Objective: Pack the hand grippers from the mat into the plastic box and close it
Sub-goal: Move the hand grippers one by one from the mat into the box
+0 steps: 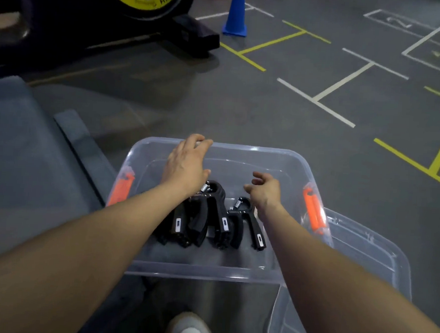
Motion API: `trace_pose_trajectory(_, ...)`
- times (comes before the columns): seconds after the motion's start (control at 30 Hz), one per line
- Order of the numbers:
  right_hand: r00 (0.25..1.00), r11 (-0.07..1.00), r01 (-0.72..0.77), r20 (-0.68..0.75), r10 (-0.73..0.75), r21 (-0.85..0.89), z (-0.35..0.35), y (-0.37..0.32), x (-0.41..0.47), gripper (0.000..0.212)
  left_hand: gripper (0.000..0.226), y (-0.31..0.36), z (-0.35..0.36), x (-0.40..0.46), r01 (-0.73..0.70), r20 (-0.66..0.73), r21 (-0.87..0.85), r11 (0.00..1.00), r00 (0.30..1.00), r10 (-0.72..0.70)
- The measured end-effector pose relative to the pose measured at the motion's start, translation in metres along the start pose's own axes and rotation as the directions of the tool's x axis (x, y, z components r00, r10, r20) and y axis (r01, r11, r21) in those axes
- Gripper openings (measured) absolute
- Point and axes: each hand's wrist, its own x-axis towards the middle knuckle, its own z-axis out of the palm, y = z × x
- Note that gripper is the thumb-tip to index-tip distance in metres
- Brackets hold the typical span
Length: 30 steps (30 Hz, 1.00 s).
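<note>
Grey floor [243, 103], painted lines [344, 82]

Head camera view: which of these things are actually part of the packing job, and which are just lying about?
Part of the job:
hand grippers, lying in the box
plastic box, open
lid, lying beside the box
mat
left hand and right hand, both over the box

Just lying about:
blue cone
exercise machine
floor markings
</note>
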Motion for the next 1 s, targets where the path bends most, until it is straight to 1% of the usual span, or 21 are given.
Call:
trace_pose_trajectory(0.1, 0.991, 0.990, 0.125, 0.054, -0.122, -0.058, 0.026, -0.047, -0.028, 0.043, 0.058, -0.022, -0.050, -0.018, 0.058, -0.043, 0.020, 0.998, 0.997, -0.057)
trace_pose_trajectory(0.2, 0.963, 0.968, 0.233, 0.157, -0.217, -0.092, 0.070, -0.089, -0.069, 0.043, 0.054, -0.058, -0.103, -0.044, 0.163, -0.095, 0.020, 0.986, 0.982, -0.161)
trace_pose_trajectory(0.33, 0.897, 0.934, 0.347, 0.321, -0.304, -0.084, 0.152, -0.128, -0.130, 0.047, 0.053, -0.118, -0.166, -0.090, 0.316, -0.109, 0.046, 0.948, 0.945, -0.310)
trace_pose_trajectory(0.43, 0.832, 0.905, 0.415, 0.444, -0.333, -0.098, 0.220, -0.143, -0.171, 0.048, 0.052, -0.171, -0.204, -0.133, 0.429, -0.114, 0.053, 0.902, 0.900, -0.421)
trace_pose_trajectory(0.57, 0.754, 0.894, 0.435, 0.585, -0.298, -0.106, 0.301, -0.136, -0.226, 0.045, 0.050, -0.242, -0.233, -0.204, 0.588, -0.149, 0.005, 0.809, 0.801, -0.580)
trace_pose_trajectory(0.73, 0.676, 0.882, 0.443, 0.706, -0.210, -0.162, 0.374, -0.097, -0.286, 0.039, 0.050, -0.306, -0.239, -0.295, 0.738, -0.129, -0.059, 0.672, 0.662, -0.738)
trace_pose_trajectory(0.83, 0.653, 0.881, 0.433, 0.739, -0.163, -0.188, 0.402, -0.070, -0.318, 0.029, 0.051, -0.327, -0.230, -0.337, 0.788, -0.110, -0.100, 0.607, 0.597, -0.794)
trace_pose_trajectory(1.0, 0.628, 0.865, 0.432, 0.774, -0.086, -0.255, 0.427, -0.031, -0.346, 0.040, 0.051, -0.346, -0.203, -0.381, 0.853, -0.092, -0.135, 0.504, 0.495, -0.864)
